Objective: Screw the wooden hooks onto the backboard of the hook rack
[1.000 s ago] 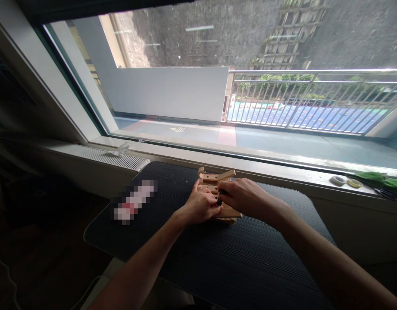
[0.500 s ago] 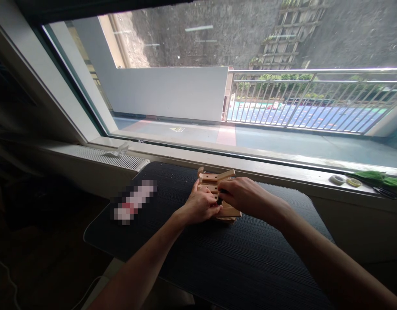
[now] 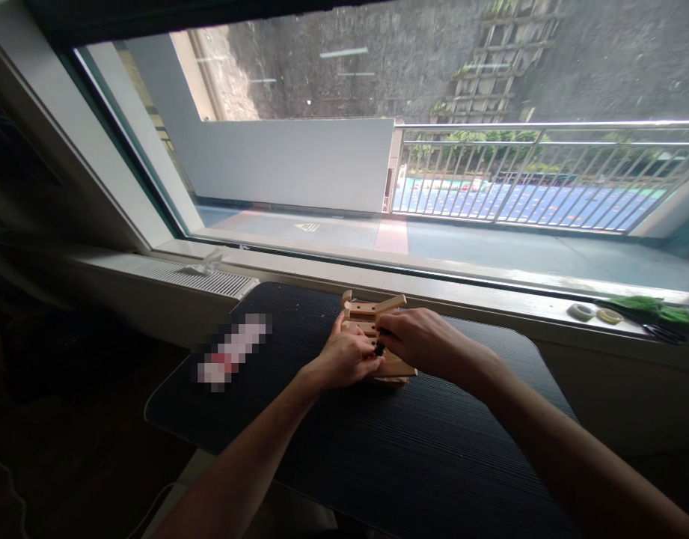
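Wooden frame (image 3: 372, 308) sits on the worktop (image 3: 461, 449), between the hands, its slats (image 3: 367, 327) running mostly crosswise. From the left, the left hand (image 3: 345, 359) holds its left side, fingers bent over the wood. Beside those fingertips is a dark piece (image 3: 379, 347), pinched by the curled fingers of the right hand (image 3: 423, 335), reaching in from the right; I can't tell how tightly.

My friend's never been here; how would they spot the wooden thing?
Below the big glass window, find the black table with rounded corners. Near its window side, the left hand and right hand meet at a pale wooden object made of slats with dark dots. Its pale wood sets it apart from the small black piece at the right hand.
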`<action>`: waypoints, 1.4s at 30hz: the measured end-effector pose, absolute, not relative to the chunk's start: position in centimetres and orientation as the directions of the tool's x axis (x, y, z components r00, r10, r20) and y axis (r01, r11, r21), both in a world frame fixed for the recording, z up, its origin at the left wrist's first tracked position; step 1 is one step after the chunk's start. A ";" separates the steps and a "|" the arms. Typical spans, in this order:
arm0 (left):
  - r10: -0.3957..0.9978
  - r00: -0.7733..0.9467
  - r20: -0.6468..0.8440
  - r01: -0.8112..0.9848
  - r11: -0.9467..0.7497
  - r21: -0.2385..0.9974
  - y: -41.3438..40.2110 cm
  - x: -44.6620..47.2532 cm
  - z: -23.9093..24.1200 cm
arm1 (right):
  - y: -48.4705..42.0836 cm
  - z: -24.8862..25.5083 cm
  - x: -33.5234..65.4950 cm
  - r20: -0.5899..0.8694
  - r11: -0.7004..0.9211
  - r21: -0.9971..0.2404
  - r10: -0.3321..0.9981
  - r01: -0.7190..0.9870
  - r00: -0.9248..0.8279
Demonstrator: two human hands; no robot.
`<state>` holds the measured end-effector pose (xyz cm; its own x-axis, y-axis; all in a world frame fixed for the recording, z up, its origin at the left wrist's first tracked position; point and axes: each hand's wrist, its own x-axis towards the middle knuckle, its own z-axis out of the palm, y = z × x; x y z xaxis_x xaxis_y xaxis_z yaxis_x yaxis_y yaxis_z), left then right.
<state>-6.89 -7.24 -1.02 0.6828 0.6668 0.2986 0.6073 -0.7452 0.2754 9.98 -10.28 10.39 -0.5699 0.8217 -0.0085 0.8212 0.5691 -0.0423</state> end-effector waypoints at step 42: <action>0.676 0.672 0.302 0.612 -0.737 0.287 -7.4 -6.9 -0.9 | -10.1 10.0 10.2 0.035 0.614 -0.101 0.788 0.783 -0.614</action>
<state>-6.91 -7.38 -0.94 0.6720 0.6763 0.3018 0.6123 -0.7366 0.2874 10.22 -10.08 10.05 -0.6144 0.7882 0.0348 0.7825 0.6144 -0.1008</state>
